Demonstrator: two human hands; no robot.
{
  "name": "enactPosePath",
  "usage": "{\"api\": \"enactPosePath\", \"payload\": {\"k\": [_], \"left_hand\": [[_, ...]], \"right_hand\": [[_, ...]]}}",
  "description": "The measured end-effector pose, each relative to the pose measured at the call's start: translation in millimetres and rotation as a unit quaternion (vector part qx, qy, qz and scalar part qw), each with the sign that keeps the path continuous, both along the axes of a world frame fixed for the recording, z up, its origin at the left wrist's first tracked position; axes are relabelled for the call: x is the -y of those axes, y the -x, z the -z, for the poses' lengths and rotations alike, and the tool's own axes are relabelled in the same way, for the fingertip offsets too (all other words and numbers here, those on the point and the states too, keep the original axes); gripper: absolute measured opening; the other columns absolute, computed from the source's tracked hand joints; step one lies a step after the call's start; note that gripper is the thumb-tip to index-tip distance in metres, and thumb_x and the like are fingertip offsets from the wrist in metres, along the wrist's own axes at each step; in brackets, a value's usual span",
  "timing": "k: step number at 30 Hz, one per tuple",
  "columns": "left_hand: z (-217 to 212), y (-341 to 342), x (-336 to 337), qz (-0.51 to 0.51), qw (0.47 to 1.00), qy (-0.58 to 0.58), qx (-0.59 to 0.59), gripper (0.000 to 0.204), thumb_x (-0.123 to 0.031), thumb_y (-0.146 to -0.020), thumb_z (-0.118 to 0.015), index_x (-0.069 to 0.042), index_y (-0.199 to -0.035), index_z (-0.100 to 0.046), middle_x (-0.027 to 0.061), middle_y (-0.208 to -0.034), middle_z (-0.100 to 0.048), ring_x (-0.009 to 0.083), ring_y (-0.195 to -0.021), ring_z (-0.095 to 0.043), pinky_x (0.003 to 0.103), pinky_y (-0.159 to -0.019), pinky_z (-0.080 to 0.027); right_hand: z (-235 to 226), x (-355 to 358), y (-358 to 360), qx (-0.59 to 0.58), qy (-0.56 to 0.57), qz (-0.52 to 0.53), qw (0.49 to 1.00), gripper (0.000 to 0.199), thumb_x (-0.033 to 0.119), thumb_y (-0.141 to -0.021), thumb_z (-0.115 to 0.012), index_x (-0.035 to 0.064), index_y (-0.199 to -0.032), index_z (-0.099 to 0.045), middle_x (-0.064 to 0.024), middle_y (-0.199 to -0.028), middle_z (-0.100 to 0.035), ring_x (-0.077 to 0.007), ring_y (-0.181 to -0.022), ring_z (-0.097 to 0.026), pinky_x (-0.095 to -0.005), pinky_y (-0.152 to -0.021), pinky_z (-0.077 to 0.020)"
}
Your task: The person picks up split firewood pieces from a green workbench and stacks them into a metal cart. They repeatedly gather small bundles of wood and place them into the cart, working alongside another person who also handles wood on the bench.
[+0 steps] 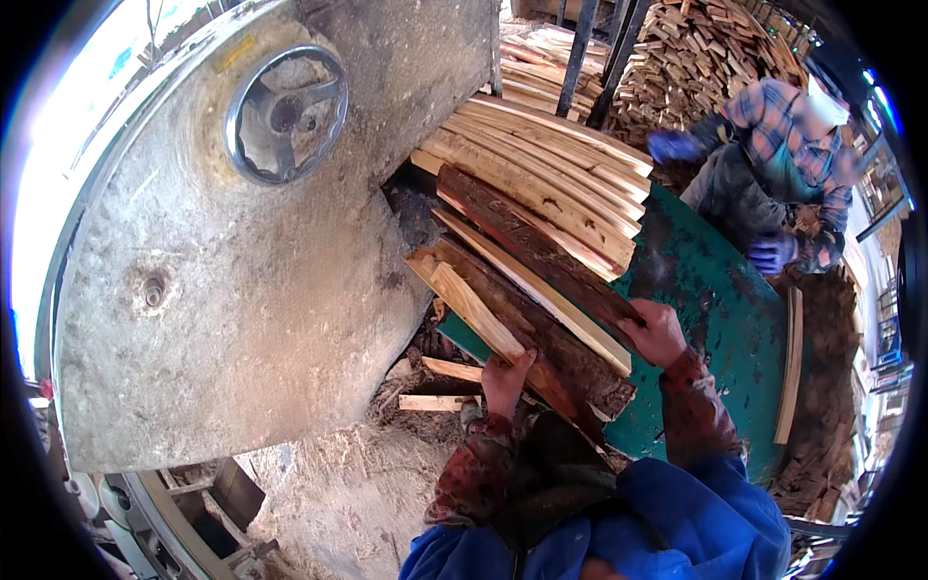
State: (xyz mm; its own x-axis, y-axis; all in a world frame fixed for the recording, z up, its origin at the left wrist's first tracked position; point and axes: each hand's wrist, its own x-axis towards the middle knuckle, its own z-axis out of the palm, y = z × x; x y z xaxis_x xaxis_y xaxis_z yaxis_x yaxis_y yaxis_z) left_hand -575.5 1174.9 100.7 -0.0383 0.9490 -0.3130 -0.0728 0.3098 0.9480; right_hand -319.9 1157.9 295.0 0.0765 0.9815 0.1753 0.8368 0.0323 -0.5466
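Observation:
My left hand (505,383) is closed round the near end of a short pale wood strip (472,311), which slants away toward the machine. Under that strip lies a wide bark-covered slab (553,336) with ragged edges. My right hand (659,334) grips the near end of a dark, bark-faced board (541,247). A pale-edged board (541,286) lies between the dark board and the slab. Beyond these, several pale sawn boards (551,174) lie side by side in a stack. The fingertips under both pieces are hidden.
A large, worn machine housing (242,319) with a handwheel (286,116) fills the left. Green table (715,290) spreads to my right, with a lone strip (790,365) at its far side. A co-worker in purple gloves (773,251) sits there. A wood pile (701,68) rises behind.

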Motion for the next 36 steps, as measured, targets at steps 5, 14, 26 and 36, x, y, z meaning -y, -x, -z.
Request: {"api": "enactPosePath", "payload": {"k": [5,14,26,36], "left_hand": [[-29,-1,-2,-0.002,1.000,-0.001,0.012,0.050,-0.033,-0.076,-0.085,0.008,-0.096,-0.064,0.0114,-0.088,-0.071,0.0153,-0.079,-0.066,0.031,-0.070,-0.054],[-2,3,-4,0.013,0.999,0.036,0.031,0.046,-0.028,-0.078,-0.083,0.007,-0.100,-0.064,0.0097,-0.090,-0.070,0.0143,-0.079,-0.065,0.029,-0.070,-0.053],[-37,3,-5,0.000,0.998,0.034,0.044,0.040,-0.024,-0.079,-0.082,0.007,-0.099,-0.065,0.0075,-0.089,-0.071,0.0110,-0.078,-0.065,0.027,-0.070,-0.052],[-22,4,-5,0.008,0.996,0.047,0.080,0.037,-0.021,-0.079,-0.081,0.007,-0.099,-0.065,0.0082,-0.088,-0.070,0.0119,-0.078,-0.064,0.027,-0.068,-0.052]], "right_hand": [[-3,35,16,-0.093,0.056,-0.009,0.994,0.023,0.016,-0.078,-0.075,-0.0016,-0.086,-0.062,-0.0207,-0.070,-0.057,-0.0377,-0.062,-0.057,-0.0391,-0.056,-0.0450],[31,68,37,-0.091,0.117,-0.006,0.989,0.028,0.018,-0.078,-0.076,-0.0012,-0.095,-0.064,-0.0199,-0.076,-0.062,-0.0347,-0.068,-0.062,-0.0405,-0.062,-0.0496],[18,34,62,0.001,0.021,-0.059,0.998,0.051,0.021,-0.076,-0.077,-0.0021,-0.118,-0.059,-0.0200,-0.123,-0.054,-0.0387,-0.117,-0.051,-0.0440,-0.097,-0.0454],[62,-38,83,0.037,0.130,-0.082,0.987,0.085,0.050,-0.079,-0.074,0.0001,-0.141,-0.043,-0.0238,-0.142,-0.041,-0.0398,-0.136,-0.035,-0.0506,-0.111,-0.0282]]}}
